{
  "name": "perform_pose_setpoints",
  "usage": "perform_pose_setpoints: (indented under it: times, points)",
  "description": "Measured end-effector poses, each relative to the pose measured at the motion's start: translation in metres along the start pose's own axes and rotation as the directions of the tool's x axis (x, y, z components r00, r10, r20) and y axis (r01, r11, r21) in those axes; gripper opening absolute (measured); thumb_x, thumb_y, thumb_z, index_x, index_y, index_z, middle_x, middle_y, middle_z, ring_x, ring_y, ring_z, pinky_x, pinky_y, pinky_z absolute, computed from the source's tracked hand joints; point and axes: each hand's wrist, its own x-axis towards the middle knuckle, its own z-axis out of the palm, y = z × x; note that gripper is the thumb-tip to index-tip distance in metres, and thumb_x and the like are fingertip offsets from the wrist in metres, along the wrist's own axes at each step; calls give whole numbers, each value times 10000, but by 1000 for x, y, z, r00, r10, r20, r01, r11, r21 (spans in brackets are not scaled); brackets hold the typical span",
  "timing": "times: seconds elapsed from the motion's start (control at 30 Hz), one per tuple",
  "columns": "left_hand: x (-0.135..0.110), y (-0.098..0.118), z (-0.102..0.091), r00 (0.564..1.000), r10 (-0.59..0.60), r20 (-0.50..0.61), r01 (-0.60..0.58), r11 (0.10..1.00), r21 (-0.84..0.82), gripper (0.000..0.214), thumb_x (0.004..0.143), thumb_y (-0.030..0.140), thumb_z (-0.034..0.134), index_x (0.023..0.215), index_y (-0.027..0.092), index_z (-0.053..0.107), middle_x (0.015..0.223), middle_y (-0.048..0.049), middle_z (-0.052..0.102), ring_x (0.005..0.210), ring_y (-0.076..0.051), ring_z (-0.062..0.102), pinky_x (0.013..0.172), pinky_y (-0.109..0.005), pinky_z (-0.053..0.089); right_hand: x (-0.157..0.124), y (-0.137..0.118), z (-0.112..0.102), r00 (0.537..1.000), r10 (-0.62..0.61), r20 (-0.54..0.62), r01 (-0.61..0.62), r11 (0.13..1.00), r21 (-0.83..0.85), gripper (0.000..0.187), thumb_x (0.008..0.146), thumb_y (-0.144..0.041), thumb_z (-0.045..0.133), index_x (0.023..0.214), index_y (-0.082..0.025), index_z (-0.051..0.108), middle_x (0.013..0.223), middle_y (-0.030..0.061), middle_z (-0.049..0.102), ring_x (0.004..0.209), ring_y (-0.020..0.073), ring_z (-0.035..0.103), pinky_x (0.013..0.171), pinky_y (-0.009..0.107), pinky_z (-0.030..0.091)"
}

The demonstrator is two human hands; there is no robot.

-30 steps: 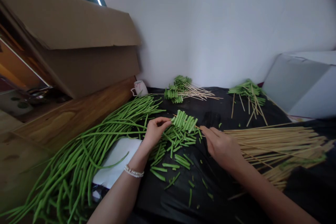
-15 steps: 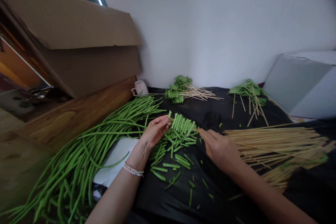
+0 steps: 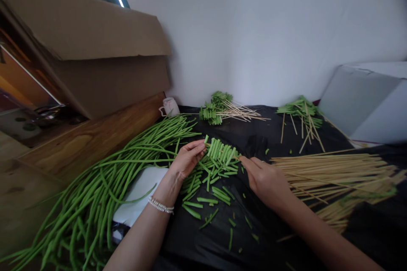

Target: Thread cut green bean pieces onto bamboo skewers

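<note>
My left hand (image 3: pixel 190 156) pinches a short cut piece of green bean (image 3: pixel 206 139) between thumb and fingers, at the left end of a skewer. On that skewer a row of bean pieces (image 3: pixel 222 150) sits side by side. My right hand (image 3: pixel 265 178) is closed around the skewer's other end, just right of the row; most of the stick is hidden by the fingers. Below the skewer, loose cut bean pieces (image 3: pixel 221 196) are scattered on the black sheet (image 3: pixel 203 243).
Long green beans (image 3: pixel 104 182) heap at left, partly over a white pad (image 3: pixel 140 194). Bare wooden skewers (image 3: pixel 333 173) lie at right. Filled skewers (image 3: pixel 211 113) rest at the back near a white mug (image 3: pixel 171 106), more filled skewers (image 3: pixel 300 108) by a white box (image 3: pixel 362 101). A cardboard box (image 3: pixel 104 46) stands left.
Almost nothing differs. The bean piece in my left hand sits slightly closer to the row and tilts a little more; both hands keep their places.
</note>
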Motion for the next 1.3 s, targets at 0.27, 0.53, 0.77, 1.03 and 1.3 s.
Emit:
perform_pose_setpoints:
  times: [0.27,0.53,0.77,1.03,1.3]
  points:
    - [1,-2,-2,1000,-22,14,22,1000,18,304,565,133,858,844,109,739,763,-43,720,659,-76,610,628,-179,482,0,-2,0,1000,-15,-27,15,1000,15,324,877,-93,404,1091,-138,643,739,12,640,605,120,580,547,266,368]
    - [-1,1,-1,999,-30,27,29,999,20,278,560,132,859,795,103,713,702,-16,685,635,-64,597,610,-164,465,1,-3,-2,1000,-14,-9,14,1000,5,330,867,-84,403,1088,-140,643,731,11,644,580,110,568,537,261,350]
    - [0,4,-5,994,-102,46,102,995,0,254,565,81,842,776,110,705,673,-9,667,617,-63,589,580,-158,453,0,-5,-1,1000,-22,-5,23,999,26,332,865,-79,399,1090,-131,638,726,8,633,568,107,556,525,265,343]
    - [-4,5,-6,981,-159,113,154,986,58,262,532,119,864,746,118,712,628,3,635,543,-64,553,560,-194,446,-1,-10,-1,1000,-26,0,25,998,64,357,864,-65,382,1117,-117,628,760,16,646,601,119,579,555,270,374]
    - [-7,12,-4,988,24,152,-80,926,370,304,567,247,854,806,142,699,733,-7,657,644,-91,573,665,-226,437,0,-3,-1,1000,-12,-26,13,1000,28,327,893,-103,398,1115,-132,635,762,20,651,604,119,573,551,263,358]
